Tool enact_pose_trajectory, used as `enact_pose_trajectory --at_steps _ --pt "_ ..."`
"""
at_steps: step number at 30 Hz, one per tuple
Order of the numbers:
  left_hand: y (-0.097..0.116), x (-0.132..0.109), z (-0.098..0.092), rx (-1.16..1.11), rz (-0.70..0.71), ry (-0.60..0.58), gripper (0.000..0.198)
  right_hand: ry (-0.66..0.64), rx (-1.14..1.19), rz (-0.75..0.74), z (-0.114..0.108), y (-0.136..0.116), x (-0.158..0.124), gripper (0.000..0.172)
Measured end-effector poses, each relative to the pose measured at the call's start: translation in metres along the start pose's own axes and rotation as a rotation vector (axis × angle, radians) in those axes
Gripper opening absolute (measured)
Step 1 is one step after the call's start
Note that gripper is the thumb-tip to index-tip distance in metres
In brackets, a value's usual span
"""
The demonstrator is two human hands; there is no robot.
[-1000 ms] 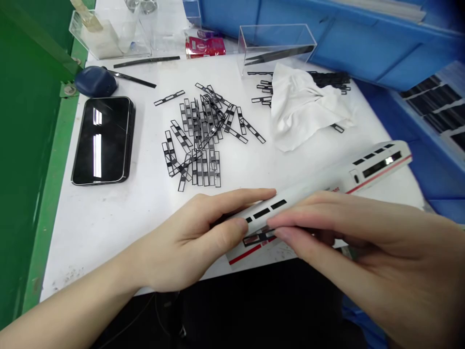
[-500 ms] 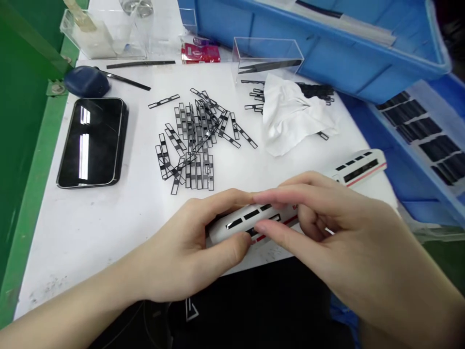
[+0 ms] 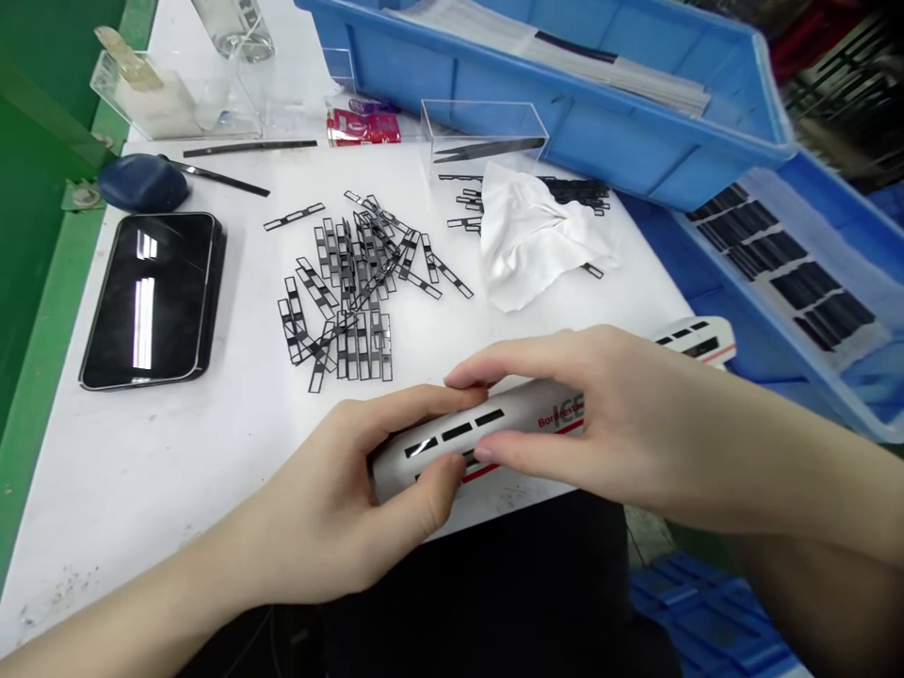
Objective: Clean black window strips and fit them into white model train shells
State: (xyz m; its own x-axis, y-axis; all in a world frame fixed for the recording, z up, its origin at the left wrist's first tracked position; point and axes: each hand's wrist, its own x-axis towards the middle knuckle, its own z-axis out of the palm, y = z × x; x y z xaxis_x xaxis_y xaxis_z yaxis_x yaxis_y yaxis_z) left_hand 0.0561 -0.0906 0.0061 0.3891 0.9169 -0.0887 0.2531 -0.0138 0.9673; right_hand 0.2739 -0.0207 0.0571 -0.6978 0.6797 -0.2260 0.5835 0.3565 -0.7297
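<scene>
Together, the left hand [image 3: 331,499] and right hand [image 3: 600,424] curl around a white model train carriage [image 3: 523,405]. Black frames [image 3: 346,301] lie nearby.

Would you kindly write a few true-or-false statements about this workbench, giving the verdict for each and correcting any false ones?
1. The left hand and right hand both hold the white model ICE train carriage. True.
2. The tweezers lie on the white cloth. False: they lie in a clear acrylic box beyond the cloth.
3. The glossy black phone lies to the left of the pile of black window frames. True.
4. The blue plastic bin stands against the green rail. False: it stands at the table's far side, well away from the rail.
</scene>
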Motion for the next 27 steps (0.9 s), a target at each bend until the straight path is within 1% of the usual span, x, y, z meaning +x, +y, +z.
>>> enact_pose_trajectory --at_steps 2,5,9,11,14,17,20,23,27 --pt "-0.001 0.000 -0.001 -0.001 -0.011 -0.007 0.040 -0.056 0.044 -0.002 -0.002 0.001 0.004 0.019" --pt "0.000 0.000 -0.003 -0.028 -0.060 -0.049 0.043 -0.120 0.046 0.012 -0.003 0.002 0.009 0.016" --pt "-0.001 0.002 -0.007 -0.042 -0.078 -0.074 0.041 -0.151 0.061 -0.005 -0.005 0.006 0.013 0.012" --pt "-0.003 0.005 -0.010 -0.037 -0.078 -0.099 0.042 -0.188 0.108 -0.029 -0.009 0.011 0.017 0.014" --pt "-0.005 0.007 -0.016 -0.038 -0.089 -0.119 0.041 -0.289 0.139 -0.066 -0.018 0.017 0.022 0.023" --pt "-0.006 0.006 -0.019 -0.060 -0.078 -0.137 0.041 -0.341 0.098 -0.040 -0.024 0.015 0.024 0.025" --pt "-0.006 0.004 -0.017 -0.023 -0.041 -0.101 0.042 -0.306 0.068 0.028 -0.022 0.007 0.021 0.022" --pt "-0.005 0.002 -0.013 0.033 -0.022 -0.047 0.045 -0.270 0.090 0.047 -0.015 0.001 0.017 0.017" --pt "-0.004 0.003 -0.011 0.039 -0.022 -0.064 0.047 -0.223 0.085 0.048 -0.011 0.000 0.016 0.018"
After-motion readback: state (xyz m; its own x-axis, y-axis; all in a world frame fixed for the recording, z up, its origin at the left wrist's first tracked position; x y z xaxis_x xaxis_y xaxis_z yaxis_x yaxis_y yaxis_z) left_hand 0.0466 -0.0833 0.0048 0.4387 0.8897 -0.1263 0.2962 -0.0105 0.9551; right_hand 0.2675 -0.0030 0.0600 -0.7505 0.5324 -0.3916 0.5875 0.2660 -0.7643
